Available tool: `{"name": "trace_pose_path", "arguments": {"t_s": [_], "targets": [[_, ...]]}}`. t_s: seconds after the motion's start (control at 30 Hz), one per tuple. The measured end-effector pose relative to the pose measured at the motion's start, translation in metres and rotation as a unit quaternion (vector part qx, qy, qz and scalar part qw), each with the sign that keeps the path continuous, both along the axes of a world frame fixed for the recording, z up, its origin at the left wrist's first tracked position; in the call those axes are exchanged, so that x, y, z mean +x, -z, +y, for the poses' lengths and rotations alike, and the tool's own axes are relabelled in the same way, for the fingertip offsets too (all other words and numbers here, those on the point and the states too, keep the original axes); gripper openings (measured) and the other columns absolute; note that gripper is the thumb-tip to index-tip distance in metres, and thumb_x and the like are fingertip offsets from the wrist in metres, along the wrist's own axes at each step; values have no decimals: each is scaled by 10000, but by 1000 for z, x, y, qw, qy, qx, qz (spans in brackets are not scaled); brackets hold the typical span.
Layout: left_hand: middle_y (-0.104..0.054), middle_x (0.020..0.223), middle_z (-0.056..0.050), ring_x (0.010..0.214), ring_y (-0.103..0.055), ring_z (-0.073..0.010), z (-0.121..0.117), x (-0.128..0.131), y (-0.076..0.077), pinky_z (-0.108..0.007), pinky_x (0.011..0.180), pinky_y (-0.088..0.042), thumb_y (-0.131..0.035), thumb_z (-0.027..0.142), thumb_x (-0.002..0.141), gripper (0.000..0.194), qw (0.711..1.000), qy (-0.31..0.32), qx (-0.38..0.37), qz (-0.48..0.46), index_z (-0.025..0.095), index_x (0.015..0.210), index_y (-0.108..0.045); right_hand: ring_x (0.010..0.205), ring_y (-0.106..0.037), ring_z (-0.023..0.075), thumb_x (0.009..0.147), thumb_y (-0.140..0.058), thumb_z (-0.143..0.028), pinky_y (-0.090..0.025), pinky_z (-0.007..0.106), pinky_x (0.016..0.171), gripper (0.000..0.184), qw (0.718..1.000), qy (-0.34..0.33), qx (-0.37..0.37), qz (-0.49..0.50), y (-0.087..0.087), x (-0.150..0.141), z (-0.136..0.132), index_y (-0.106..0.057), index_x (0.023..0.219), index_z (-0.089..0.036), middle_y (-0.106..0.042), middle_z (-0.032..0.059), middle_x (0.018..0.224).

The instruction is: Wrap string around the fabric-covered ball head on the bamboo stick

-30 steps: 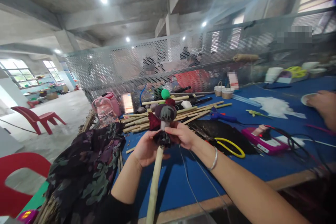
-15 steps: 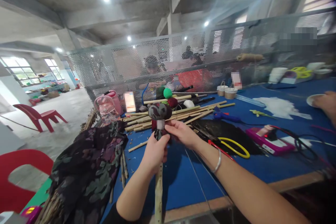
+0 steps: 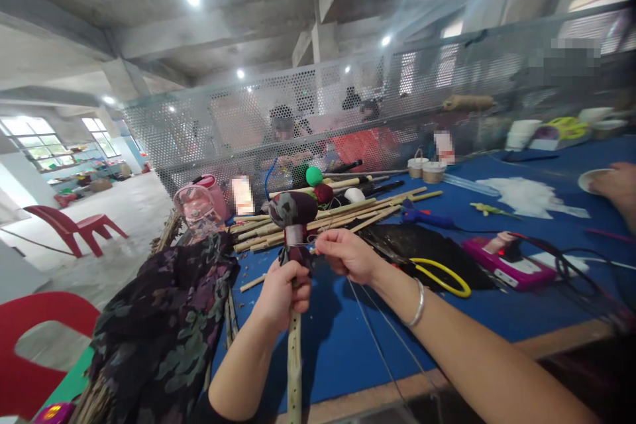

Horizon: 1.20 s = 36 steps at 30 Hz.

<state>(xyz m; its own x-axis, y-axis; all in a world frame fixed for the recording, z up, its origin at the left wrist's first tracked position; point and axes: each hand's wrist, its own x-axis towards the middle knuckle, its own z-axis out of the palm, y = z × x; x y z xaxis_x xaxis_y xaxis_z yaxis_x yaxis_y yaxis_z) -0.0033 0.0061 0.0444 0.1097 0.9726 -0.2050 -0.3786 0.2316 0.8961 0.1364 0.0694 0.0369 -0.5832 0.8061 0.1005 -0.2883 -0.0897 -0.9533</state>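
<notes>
My left hand (image 3: 284, 296) is wrapped round an upright wooden stick (image 3: 295, 371) with small holes along it, just under its padded top. Dark patterned cloth (image 3: 291, 207) covers that top as a round knob, its lower end gathered beneath my fingers. Pale thread (image 3: 295, 234) is wound round the neck under the knob. Close to the right of the neck, my right hand (image 3: 348, 256) pinches the thread between thumb and fingertips. Long strands of thread (image 3: 373, 326) hang below it towards the table's front edge.
Behind lie several wooden sticks (image 3: 397, 202) and a green ball (image 3: 314, 176). Yellow-handled scissors (image 3: 450, 285), a blue glue gun (image 3: 427, 217) and a purple power strip (image 3: 509, 265) are to the right. Floral dark cloth (image 3: 163, 324) is left. Another person's hand (image 3: 621, 189) holds a bowl.
My right hand has drawn slightly away from the neck, with thread between. The cloth knob has turned on its side in my left hand's hold. The view has shifted slightly.
</notes>
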Motion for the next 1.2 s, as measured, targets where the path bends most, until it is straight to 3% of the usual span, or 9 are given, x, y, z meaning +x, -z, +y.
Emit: {"name": "trace_pose_path", "arguments": {"t_s": [0.37, 0.47, 0.6, 0.8, 0.93, 1.03, 1.1, 1.2], "targets": [[-196, 434, 115, 322, -112, -8, 0, -4, 3, -140, 299, -88, -511, 187, 494, 312, 991, 106, -32, -71, 213, 613, -223, 283, -227, 24, 647, -669, -406, -124, 177, 287, 298, 995, 47, 83, -36, 0, 1, 4, -588, 678, -121, -345, -93, 349], [-189, 448, 116, 326, -99, -9, -1, -3, 1, -137, 301, -76, -513, 181, 490, 307, 989, 117, -38, -80, 213, 640, -247, 283, -207, 20, 631, -686, -394, -119, 173, 287, 290, 997, 48, 64, -2, -4, 4, 2, -571, 658, -129, -322, -101, 344], [-182, 450, 113, 329, -104, -8, 0, -3, 2, -134, 298, -78, -520, 175, 493, 310, 989, 120, -41, -81, 211, 631, -244, 298, -143, 16, 627, -691, -398, -102, 162, 296, 297, 998, -2, 19, 61, -6, 7, -2, -533, 620, -147, -236, -119, 342], [-189, 454, 107, 328, -93, -9, 0, -4, 3, -128, 286, -86, -518, 164, 499, 260, 986, 126, -37, -107, 201, 642, -305, 301, -141, 18, 627, -695, -387, -106, 161, 298, 288, 998, -12, 5, 69, -3, 5, -1, -546, 636, -141, -241, -119, 336], [-206, 481, 97, 330, -80, -11, 0, -4, 4, -125, 274, -92, -509, 164, 528, 207, 971, 167, -26, -169, 182, 705, -403, 285, -149, 14, 657, -671, -388, -99, 170, 293, 281, 999, -11, 23, 35, 0, 2, 2, -562, 653, -129, -269, -116, 344], [-202, 495, 89, 340, -58, -15, 0, -5, 5, -118, 270, -98, -500, 151, 560, 200, 956, 192, -20, -219, 180, 753, -457, 284, -189, 8, 681, -648, -405, -111, 176, 293, 301, 998, -1, 64, 15, 2, 0, 6, -573, 648, -116, -383, -86, 379], [-201, 501, 86, 344, -44, -15, -1, -7, 5, -113, 270, -98, -488, 143, 577, 218, 946, 216, -26, -241, 184, 791, -486, 295, -227, 7, 664, -666, -402, -134, 174, 297, 303, 997, 13, 81, 17, 4, -2, 7, -562, 645, -118, -467, -63, 435], [-194, 490, 88, 335, -15, -9, -3, -10, 3, -107, 258, -76, -481, 151, 585, 254, 924, 271, -51, -265, 192, 834, -508, 300, -247, 11, 608, -717, -380, -155, 168, 299, 311, 996, 21, 69, 48, 6, -5, 7, -546, 686, -133, -458, -78, 433]]}}
